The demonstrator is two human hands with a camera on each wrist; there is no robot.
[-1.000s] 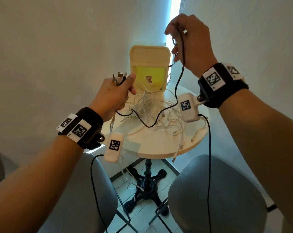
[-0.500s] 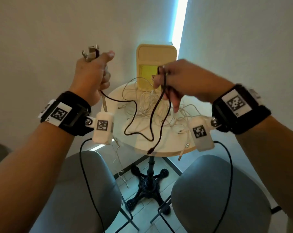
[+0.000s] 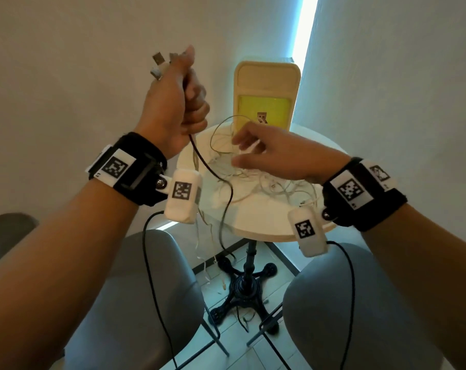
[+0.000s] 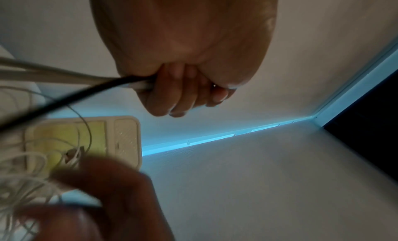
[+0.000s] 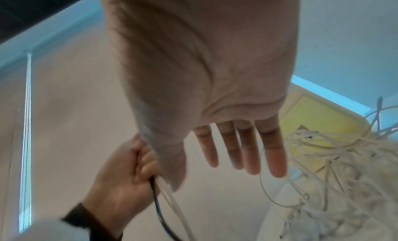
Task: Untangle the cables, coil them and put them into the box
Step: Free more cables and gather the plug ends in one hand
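My left hand (image 3: 183, 102) is raised above the table's left edge, fist curled round a black cable (image 3: 221, 182) and white cables, their USB plugs (image 3: 159, 62) sticking out above the thumb. The black cable hangs down past the table edge. In the left wrist view the fist (image 4: 183, 88) grips the black cable (image 4: 64, 100). My right hand (image 3: 256, 153) hovers over the tangle of white cables (image 3: 258, 182) with straight fingers (image 5: 247, 151), holding nothing. The beige box (image 3: 266, 97) with a yellow inside stands at the table's back.
The small round white table (image 3: 266, 222) stands on a black pedestal (image 3: 245, 284) in a wall corner. Two grey chairs (image 3: 135, 303) flank it in front. Some white cables dangle off the table's left edge towards the tiled floor.
My right hand has let go of the black cable and moved down over the white tangle. My left hand stays raised with the plugs; the black cable now hangs straight.
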